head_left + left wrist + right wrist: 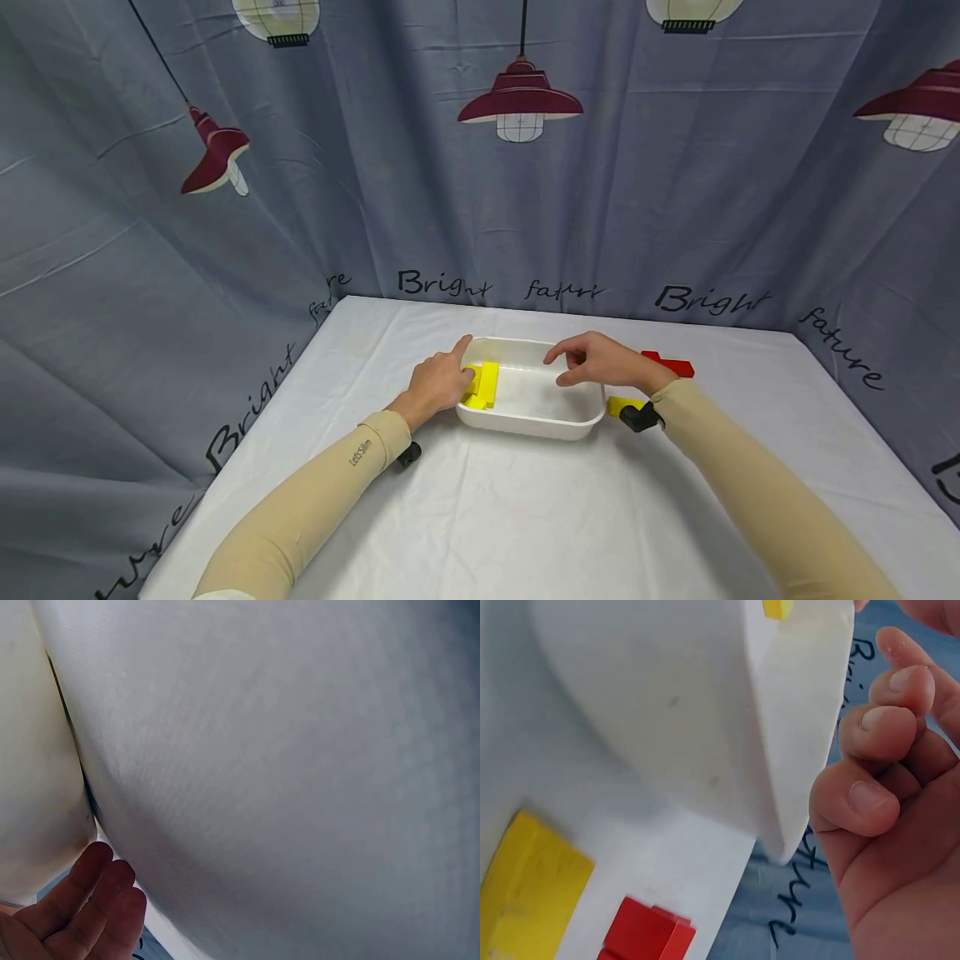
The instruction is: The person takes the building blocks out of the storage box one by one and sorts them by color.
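in the head view, the table [525, 517] is lit evenly and softly from above, and faint, blurry-edged shadows are cast on it below both sleeves [303, 504]. the backdrop [420, 167] is rendered duller, its folds shaded in darker bands, and fine detail is softened. in the left wrist view, a dim, hazy greyness is spread over the pale surface [285, 765]; it is blurred, darkened at the upper right, and the left hand [82, 919] is left in shade. the right wrist view is more brightly lit; a soft bluish shadow is thrown beside the tray [705, 735], and the yellow block [544, 892] is slightly blurred.
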Motion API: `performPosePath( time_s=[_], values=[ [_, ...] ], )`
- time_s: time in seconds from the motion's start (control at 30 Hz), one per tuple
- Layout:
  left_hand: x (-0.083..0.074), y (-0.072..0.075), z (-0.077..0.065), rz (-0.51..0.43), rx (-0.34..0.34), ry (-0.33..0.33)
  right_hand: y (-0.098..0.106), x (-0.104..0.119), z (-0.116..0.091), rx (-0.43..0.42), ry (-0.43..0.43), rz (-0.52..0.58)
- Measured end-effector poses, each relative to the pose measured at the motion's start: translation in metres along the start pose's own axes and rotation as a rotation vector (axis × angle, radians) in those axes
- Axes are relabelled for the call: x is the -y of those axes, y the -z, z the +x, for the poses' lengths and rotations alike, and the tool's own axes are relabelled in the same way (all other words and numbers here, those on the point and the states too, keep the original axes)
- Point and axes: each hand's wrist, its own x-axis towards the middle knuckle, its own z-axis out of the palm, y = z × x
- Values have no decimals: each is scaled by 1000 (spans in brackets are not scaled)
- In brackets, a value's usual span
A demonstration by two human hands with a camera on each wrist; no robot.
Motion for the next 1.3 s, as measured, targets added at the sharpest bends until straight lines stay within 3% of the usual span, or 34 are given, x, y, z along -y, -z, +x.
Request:
performPosePath(
  time_s=[0.63,1.3],
  values=[
    [2,-1,2,8,12,22,-9,10,46,114,-44,-36],
    [1,-3,4,18,3,19,-27,13,77,174,-53,27]
  ],
)
